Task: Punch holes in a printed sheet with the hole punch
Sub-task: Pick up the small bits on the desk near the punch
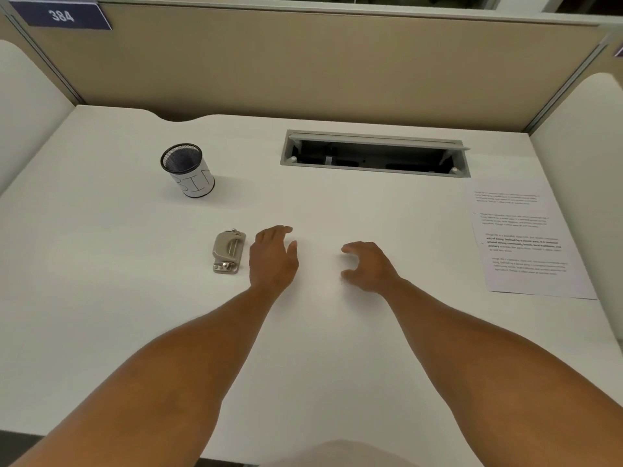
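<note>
A small silver metal hole punch [228, 251] lies on the white desk [101, 298], left of centre. My left hand [273, 259] hovers just to its right, palm down, fingers relaxed, holding nothing and apart from the punch. My right hand [369, 266] is over the middle of the desk with fingers loosely curled and empty. The printed sheet [526, 241], white with several paragraphs of text, lies flat at the right edge of the desk, well away from both hands.
A black mesh cup [187, 170] wrapped in paper marked "BIN" stands at the back left. An open cable tray [374, 153] is recessed in the desk at the back. Tan partition walls [337, 69] enclose the desk on three sides.
</note>
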